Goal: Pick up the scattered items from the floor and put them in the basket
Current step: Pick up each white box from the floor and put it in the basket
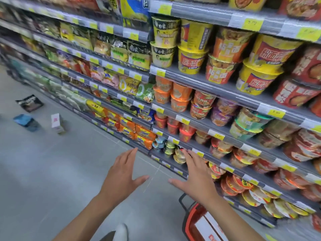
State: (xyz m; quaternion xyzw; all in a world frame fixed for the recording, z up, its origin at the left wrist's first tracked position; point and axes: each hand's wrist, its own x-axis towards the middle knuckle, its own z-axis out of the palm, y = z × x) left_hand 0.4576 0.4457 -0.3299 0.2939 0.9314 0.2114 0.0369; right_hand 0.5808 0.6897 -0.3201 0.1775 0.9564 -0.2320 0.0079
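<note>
Three items lie on the grey floor at the far left: a black packet [29, 103], a blue packet [26, 122] and a small white and pink carton [57, 122] standing upright. My left hand [121, 173] and my right hand [195, 174] are stretched out in front of me, palms down, fingers spread, holding nothing. Both are well apart from the floor items. A red basket [190, 221] with a black handle sits low at the right, under my right forearm, with a white and red box inside it.
Long store shelves [225, 94] full of instant noodle cups and packets run along the right side and back to the left. Grey tiled floor [52, 171] stretches ahead and to the left. A white shoe tip [121, 231] shows at the bottom.
</note>
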